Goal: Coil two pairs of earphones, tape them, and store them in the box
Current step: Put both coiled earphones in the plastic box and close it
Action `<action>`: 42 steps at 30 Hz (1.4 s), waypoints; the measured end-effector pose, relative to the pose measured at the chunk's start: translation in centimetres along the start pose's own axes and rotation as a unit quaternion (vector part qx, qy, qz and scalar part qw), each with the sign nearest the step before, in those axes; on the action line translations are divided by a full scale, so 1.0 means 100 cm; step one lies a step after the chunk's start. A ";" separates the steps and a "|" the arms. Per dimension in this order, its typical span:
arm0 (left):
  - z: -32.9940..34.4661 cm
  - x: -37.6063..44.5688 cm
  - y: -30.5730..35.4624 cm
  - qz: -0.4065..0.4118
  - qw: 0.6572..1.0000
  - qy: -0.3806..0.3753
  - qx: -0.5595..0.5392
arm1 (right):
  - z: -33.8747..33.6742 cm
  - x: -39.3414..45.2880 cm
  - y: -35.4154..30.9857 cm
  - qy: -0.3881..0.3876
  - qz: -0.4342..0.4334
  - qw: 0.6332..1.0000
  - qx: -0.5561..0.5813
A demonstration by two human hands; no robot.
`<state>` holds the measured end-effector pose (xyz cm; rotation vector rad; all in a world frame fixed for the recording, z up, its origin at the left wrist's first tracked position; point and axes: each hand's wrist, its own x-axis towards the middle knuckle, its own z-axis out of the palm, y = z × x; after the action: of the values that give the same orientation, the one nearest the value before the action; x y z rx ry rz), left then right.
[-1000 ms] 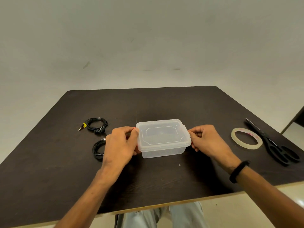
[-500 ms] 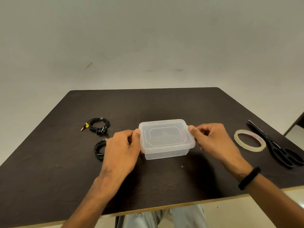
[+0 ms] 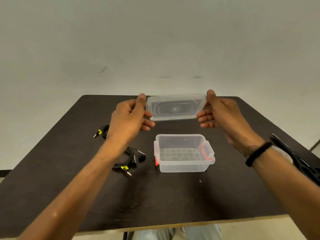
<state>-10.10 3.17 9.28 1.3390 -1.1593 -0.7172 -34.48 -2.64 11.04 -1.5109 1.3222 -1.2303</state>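
- Earphones, two black wired pairs, lie toward the table's left edge: one pair (image 3: 129, 161) loosely bundled just left of the box, the other (image 3: 102, 132) farther back and partly hidden behind my left forearm. I can see no tape on either.
- Clear rectangular plastic box (image 3: 183, 153), with orange latches at its two ends, sits open and empty near the middle of the dark brown wooden table (image 3: 155, 201).
- Its clear plastic lid (image 3: 174, 108) is in the air above the table's far half, tilted toward me.
- My left hand (image 3: 129, 116) pinches the lid's left end, thumb on top and fingers curled beneath; my right hand (image 3: 220, 111) grips the right end the same way.
- Black scissors (image 3: 297, 158) lie by the right edge; the tape roll I would expect there is hidden behind my right wrist, so I cannot place it.
- As I judge it, the step in hand is opening the box; coiling has not begun.
- Next I should set the lid down on bare tabletop, away from the cables, then free both hands for the nearer pair.
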 end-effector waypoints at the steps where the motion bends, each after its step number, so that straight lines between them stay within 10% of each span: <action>1: 0.000 0.009 -0.002 -0.005 1.000 0.002 -0.005 | 0.005 0.010 0.002 -0.010 0.017 1.000 0.015; 14: -0.012 0.056 -0.040 0.054 0.925 -0.064 0.370 | 0.046 0.063 0.041 -0.111 0.001 0.943 -0.314; 19: -0.087 0.051 -0.029 0.108 0.863 -0.090 0.485 | 0.064 0.017 0.012 -0.117 -0.227 0.883 -0.394; 23: -0.128 0.043 -0.050 0.101 0.778 -0.174 0.595 | 0.094 -0.025 -0.002 -0.299 -0.351 0.816 -0.349; 29: -0.141 0.051 -0.085 0.147 0.740 -0.203 0.624 | 0.131 -0.031 0.008 -0.403 -0.398 0.694 -0.446; 42: -0.158 0.076 -0.101 0.315 0.711 -0.222 0.588 | 0.148 -0.037 -0.004 -0.446 -0.429 0.615 -0.489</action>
<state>9.05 0.18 3.53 1.5795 -2.5463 0.3889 -19.99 0.42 7.22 -3.1683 0.4148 0.1827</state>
